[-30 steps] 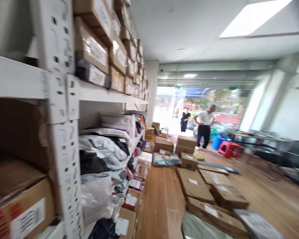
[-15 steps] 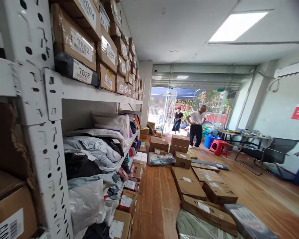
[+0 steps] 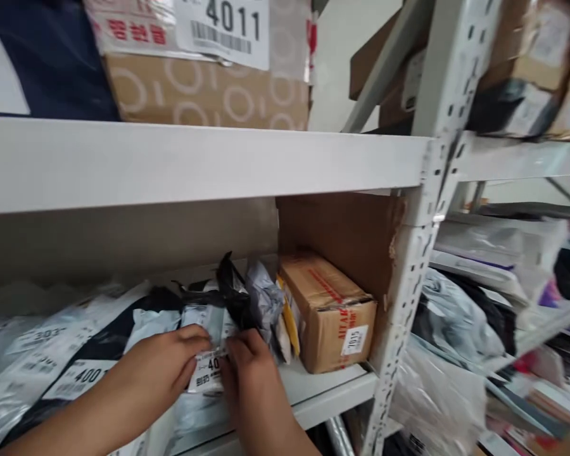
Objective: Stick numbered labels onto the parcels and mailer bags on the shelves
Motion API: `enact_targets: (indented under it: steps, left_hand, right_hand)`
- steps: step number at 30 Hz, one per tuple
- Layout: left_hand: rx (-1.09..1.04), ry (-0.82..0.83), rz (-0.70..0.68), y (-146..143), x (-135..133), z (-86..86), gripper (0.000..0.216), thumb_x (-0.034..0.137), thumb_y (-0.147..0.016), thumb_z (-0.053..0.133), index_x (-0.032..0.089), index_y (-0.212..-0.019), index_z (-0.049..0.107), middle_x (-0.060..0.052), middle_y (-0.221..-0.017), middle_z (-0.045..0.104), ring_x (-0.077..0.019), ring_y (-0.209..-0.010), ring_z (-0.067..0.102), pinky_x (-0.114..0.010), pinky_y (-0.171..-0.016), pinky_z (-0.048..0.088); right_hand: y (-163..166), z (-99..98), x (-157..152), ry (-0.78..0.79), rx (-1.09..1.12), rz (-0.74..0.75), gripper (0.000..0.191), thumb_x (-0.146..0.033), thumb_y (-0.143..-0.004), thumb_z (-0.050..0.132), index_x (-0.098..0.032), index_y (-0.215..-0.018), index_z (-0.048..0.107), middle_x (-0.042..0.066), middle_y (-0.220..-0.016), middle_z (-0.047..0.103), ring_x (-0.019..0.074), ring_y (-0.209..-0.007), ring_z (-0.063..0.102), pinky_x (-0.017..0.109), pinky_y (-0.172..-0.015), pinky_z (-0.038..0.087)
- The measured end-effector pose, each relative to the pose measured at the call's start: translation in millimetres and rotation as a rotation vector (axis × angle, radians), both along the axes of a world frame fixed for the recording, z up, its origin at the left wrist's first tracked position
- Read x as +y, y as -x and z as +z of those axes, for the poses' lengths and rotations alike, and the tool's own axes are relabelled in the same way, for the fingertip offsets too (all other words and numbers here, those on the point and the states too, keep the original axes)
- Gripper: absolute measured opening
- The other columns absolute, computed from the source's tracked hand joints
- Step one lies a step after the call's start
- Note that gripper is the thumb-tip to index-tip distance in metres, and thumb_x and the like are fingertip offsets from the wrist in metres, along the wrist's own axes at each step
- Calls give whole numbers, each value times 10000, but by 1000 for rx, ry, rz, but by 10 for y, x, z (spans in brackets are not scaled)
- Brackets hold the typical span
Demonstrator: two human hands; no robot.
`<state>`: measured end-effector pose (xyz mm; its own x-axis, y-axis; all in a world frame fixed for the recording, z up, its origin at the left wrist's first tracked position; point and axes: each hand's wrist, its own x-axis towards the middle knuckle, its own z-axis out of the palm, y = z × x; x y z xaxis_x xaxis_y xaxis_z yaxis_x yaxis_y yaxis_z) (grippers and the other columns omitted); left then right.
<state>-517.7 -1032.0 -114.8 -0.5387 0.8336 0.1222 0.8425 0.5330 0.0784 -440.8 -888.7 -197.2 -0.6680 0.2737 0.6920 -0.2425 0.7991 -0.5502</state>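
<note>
A small pale plastic mailer (image 3: 206,370) with a white label starting "40" is on the lower shelf, between my two hands. My left hand (image 3: 173,358) grips its left side, fingers curled over the upper edge. On the opposite side my right hand (image 3: 251,370) has its fingers closed at the label's edge. Just behind the hands rises a crumpled black plastic parcel (image 3: 232,288), with a grey plastic parcel (image 3: 265,297) beside it. A dark parcel labelled "400" (image 3: 83,378) lies left of my left hand.
A taped cardboard box labelled 7015 (image 3: 330,310) stands right of the hands. Above runs a white shelf beam (image 3: 194,164) carrying a box labelled 4011 (image 3: 209,92). A white perforated post (image 3: 403,304) divides this bay from another with bagged parcels (image 3: 460,310).
The view has swung from the room with floor boxes and people to a close look into a shelf bay. Both my hands have come into view, on a small mailer.
</note>
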Motion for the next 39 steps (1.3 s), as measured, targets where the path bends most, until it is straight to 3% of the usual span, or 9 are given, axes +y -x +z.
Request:
enact_targets:
  steps: [2,5,9,13,21,29,34,39]
  left_hand:
    - [-35,24,-4,-81,92,60,359,206,-881,347,273,-975,686,-20,-1062,648,-179,-899,652,-299,-818,484]
    - [-48,79,57,-165,185,95,255,315,-860,467,245,-963,689,-46,-1002,635,-229,-882,645,-346,-784,479]
    - [-61,110,126,-194,222,78,203,238,-831,480,196,-859,676,-50,-938,631,-226,-847,634,-358,-780,469]
    - [-54,27,82,-190,256,36,225,216,-827,473,204,-920,678,-47,-1000,618,-208,-906,621,-347,-839,454]
    - [-72,18,129,-197,349,51,164,213,-819,511,199,-866,667,-46,-943,673,-231,-863,635,-363,-789,463]
    - [123,255,242,-421,419,-29,312,29,-823,392,142,-1004,620,-136,-1013,661,-264,-855,677,-358,-722,505]
    - [93,190,215,-373,371,-77,279,103,-876,432,187,-1066,617,-79,-1052,657,-234,-906,672,-355,-784,533]
    - [93,106,105,-246,343,-85,226,200,-924,454,236,-893,674,5,-945,666,-180,-858,672,-312,-798,537]
  right_hand:
    - [-66,-36,22,62,0,8,275,5,-756,556,-157,-963,640,89,-944,630,212,-845,656,360,-778,574]
    - [-141,-54,25,99,21,32,281,-7,-757,573,-156,-986,635,96,-953,625,218,-858,655,375,-786,577]
    - [-159,-16,61,43,0,105,360,-58,-773,596,-144,-1122,599,129,-1043,650,250,-946,657,414,-833,574]
    - [-129,-52,128,45,-22,171,612,-91,-736,657,-123,-1313,454,158,-1157,663,271,-1060,638,433,-901,549]
    - [-118,-186,148,129,-6,197,717,-112,-706,709,-156,-1358,415,148,-1193,659,265,-1092,632,412,-928,534]
    - [-120,-219,186,112,-20,237,810,-158,-648,790,-127,-1359,403,170,-1206,657,286,-1102,630,425,-935,531]
    - [-82,-278,190,137,-51,237,846,-194,-616,826,-103,-1350,415,179,-1217,650,300,-1116,618,437,-949,522]
    - [-48,-272,180,163,-89,235,881,-231,-595,847,-65,-1346,416,199,-1220,643,316,-1119,612,458,-954,514]
